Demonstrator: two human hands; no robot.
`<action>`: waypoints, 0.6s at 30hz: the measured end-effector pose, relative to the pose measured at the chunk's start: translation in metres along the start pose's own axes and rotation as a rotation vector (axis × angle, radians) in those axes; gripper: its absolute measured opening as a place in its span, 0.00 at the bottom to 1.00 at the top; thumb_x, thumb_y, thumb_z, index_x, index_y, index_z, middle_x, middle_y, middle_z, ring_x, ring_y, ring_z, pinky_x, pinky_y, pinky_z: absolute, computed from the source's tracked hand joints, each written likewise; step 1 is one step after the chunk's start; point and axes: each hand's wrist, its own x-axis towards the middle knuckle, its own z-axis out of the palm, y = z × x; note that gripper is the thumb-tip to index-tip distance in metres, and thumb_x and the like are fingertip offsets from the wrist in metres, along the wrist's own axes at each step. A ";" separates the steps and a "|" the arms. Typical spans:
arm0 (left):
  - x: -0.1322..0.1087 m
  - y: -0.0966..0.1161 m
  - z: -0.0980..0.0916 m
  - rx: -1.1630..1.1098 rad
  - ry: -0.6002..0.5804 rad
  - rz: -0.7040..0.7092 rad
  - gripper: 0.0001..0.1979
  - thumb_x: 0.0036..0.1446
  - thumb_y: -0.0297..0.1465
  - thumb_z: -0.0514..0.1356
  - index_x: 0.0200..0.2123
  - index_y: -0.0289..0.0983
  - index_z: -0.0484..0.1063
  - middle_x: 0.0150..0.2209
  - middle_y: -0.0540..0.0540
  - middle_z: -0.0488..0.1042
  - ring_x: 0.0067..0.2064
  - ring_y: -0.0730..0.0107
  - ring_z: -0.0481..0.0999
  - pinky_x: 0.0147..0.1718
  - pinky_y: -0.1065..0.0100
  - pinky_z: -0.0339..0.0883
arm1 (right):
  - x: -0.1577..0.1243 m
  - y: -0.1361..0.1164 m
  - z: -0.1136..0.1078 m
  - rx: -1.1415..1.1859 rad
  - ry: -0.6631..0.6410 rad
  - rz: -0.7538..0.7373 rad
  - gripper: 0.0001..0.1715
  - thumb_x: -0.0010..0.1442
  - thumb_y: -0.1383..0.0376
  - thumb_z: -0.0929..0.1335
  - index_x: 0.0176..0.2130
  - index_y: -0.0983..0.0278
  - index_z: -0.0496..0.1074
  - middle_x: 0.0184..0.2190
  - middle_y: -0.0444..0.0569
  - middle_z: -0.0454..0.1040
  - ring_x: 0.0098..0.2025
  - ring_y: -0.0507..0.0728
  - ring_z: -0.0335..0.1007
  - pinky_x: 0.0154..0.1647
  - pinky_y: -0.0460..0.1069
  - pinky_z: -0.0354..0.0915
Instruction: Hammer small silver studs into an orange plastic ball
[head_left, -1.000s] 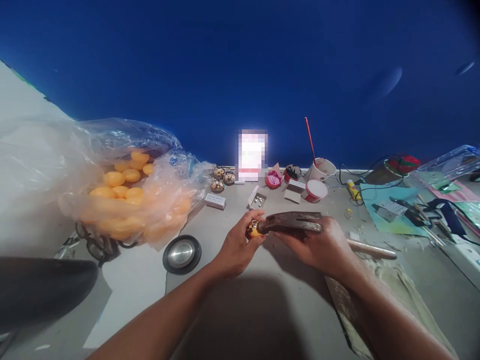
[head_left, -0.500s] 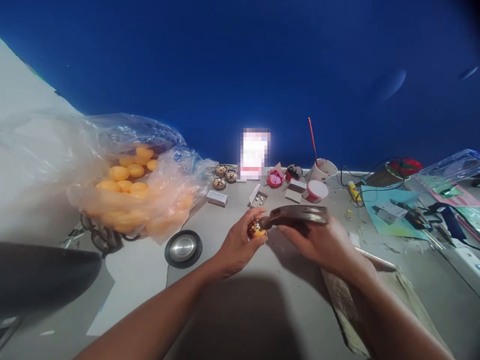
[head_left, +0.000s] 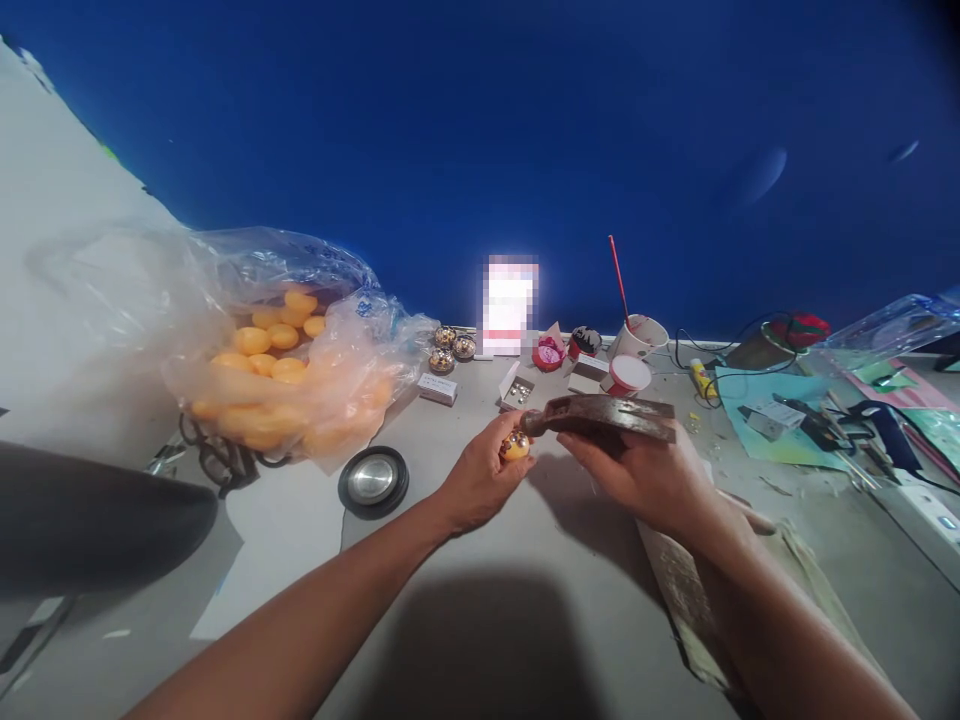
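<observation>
Closed round an orange ball (head_left: 516,450) studded with shiny tacks, my left hand (head_left: 484,475) keeps it just above the grey table. My right hand (head_left: 652,470) grips a claw hammer (head_left: 600,412) close to its head, with the handle passing back under my forearm. The hammer's round face is right at the top of the ball; whether they touch, I cannot tell. Beyond my hands lies a small open box (head_left: 517,388) with silvery tacks in it. Several studded balls (head_left: 442,358) sit together at the back, beside a small closed box (head_left: 438,388).
On the left a clear plastic bag (head_left: 292,370) holds many orange balls. A dark-rimmed metal lid (head_left: 373,482) lies near my left forearm. Behind stand a white cup (head_left: 639,338) with a red stick and a red-and-white tub (head_left: 628,375). A folded cloth (head_left: 795,590) lies under my right forearm.
The hammer head has risen slightly and tilts differently over the ball. The ball has turned in my left hand, showing more bare orange. The whole view has shifted a little.
</observation>
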 end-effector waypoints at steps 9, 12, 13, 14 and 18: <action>0.001 -0.006 0.004 -0.028 0.018 -0.004 0.24 0.52 0.26 0.61 0.55 0.37 0.71 0.40 0.49 0.75 0.38 0.69 0.73 0.39 0.69 0.68 | -0.001 -0.002 -0.002 -0.024 -0.030 0.074 0.19 0.68 0.56 0.68 0.52 0.60 0.82 0.43 0.54 0.84 0.40 0.62 0.80 0.40 0.53 0.72; 0.002 -0.007 0.004 -0.102 0.024 0.023 0.30 0.47 0.23 0.61 0.57 0.38 0.71 0.43 0.48 0.75 0.39 0.70 0.73 0.38 0.70 0.67 | -0.002 -0.006 -0.004 -0.026 -0.121 0.082 0.18 0.68 0.56 0.67 0.49 0.60 0.82 0.40 0.54 0.84 0.38 0.63 0.79 0.38 0.53 0.70; 0.002 -0.008 0.004 -0.123 0.014 0.035 0.32 0.46 0.22 0.61 0.57 0.38 0.71 0.43 0.48 0.75 0.39 0.70 0.73 0.38 0.71 0.66 | -0.002 -0.007 -0.005 -0.025 -0.142 0.082 0.17 0.67 0.56 0.68 0.47 0.60 0.83 0.39 0.53 0.84 0.37 0.63 0.79 0.37 0.53 0.70; 0.002 -0.008 0.004 -0.145 -0.004 0.042 0.33 0.46 0.21 0.60 0.58 0.38 0.70 0.43 0.48 0.75 0.39 0.70 0.73 0.38 0.71 0.66 | -0.002 -0.007 -0.006 -0.017 -0.142 0.081 0.17 0.67 0.56 0.68 0.46 0.60 0.83 0.38 0.53 0.84 0.37 0.63 0.79 0.37 0.53 0.69; 0.001 -0.011 0.006 -0.215 -0.054 0.058 0.34 0.46 0.21 0.60 0.60 0.37 0.68 0.42 0.48 0.76 0.36 0.72 0.72 0.35 0.72 0.64 | -0.001 -0.013 -0.010 0.072 -0.060 0.078 0.17 0.67 0.58 0.67 0.50 0.61 0.81 0.41 0.53 0.83 0.38 0.61 0.78 0.38 0.52 0.69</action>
